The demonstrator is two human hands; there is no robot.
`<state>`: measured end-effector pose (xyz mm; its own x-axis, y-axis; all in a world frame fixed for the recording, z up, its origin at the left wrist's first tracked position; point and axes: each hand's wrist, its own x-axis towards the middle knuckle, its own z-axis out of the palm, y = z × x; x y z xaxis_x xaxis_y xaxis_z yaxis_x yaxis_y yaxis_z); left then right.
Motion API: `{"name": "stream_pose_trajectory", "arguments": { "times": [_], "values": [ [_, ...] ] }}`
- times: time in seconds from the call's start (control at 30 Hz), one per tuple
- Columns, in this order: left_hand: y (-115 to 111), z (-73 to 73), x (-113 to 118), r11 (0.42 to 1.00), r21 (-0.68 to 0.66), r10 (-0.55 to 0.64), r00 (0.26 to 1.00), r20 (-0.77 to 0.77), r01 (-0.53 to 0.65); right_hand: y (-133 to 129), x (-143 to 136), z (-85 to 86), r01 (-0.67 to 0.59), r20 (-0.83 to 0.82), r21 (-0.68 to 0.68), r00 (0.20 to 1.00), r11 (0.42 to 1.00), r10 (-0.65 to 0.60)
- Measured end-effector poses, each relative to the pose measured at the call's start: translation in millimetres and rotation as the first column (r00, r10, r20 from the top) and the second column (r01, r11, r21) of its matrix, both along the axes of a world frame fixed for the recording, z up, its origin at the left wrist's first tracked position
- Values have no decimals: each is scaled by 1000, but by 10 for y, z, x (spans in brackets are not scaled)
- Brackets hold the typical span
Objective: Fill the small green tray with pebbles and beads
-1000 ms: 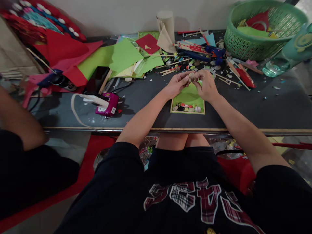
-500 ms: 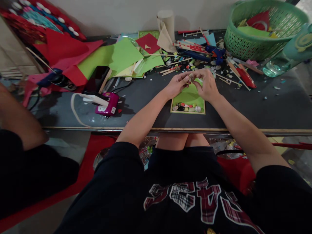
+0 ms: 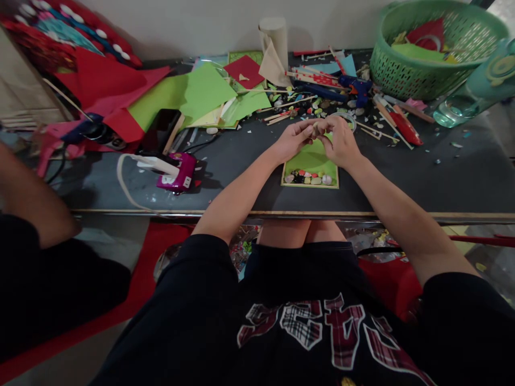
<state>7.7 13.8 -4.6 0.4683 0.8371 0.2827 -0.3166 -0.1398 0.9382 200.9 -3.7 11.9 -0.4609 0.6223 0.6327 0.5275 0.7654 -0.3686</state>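
Note:
A green card (image 3: 309,159) with a pale border lies flat on the dark table. Coloured pebbles (image 3: 308,177), among them white, black, red and green ones, line its near edge. My left hand (image 3: 296,136) and my right hand (image 3: 338,140) meet above the card's far part and cover it partly. Both are closed, their fingertips pinched together around a small pale pebble (image 3: 315,129), which is mostly hidden by the fingers.
Loose pebbles, sticks and a blue glue gun (image 3: 357,88) litter the table behind my hands. At right stand a green basket (image 3: 422,72) and a water bottle (image 3: 462,99). Coloured sheets (image 3: 207,88), a phone (image 3: 163,128) and a purple power adapter (image 3: 181,171) lie left. Another person's arm (image 3: 32,198) is far left.
Only the fingers shift slightly around the pebble. The card and everything around it stay in place.

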Motion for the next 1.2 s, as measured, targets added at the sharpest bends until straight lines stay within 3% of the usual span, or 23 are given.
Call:
{"name": "stream_pose_trajectory", "arguments": {
  "times": [0.23,0.8,1.0,1.2],
  "values": [
    [-2,-1,-13,1000,14,15,999,-30,-14,-1,28,-17,40,8,72,999,997,-41],
    [-19,17,20,994,-103,38,999,12,-37,4,32,-12,10,14,-7,1000,1000,-10],
    [-52,51,24,997,-73,8,999,40,-5,-3,18,12,-16,38,-20,999,1000,17],
    [-58,68,19,998,-61,12,998,-61,-16,-28,-10,33,29,53,-53,998,998,-26]
  ]
}}
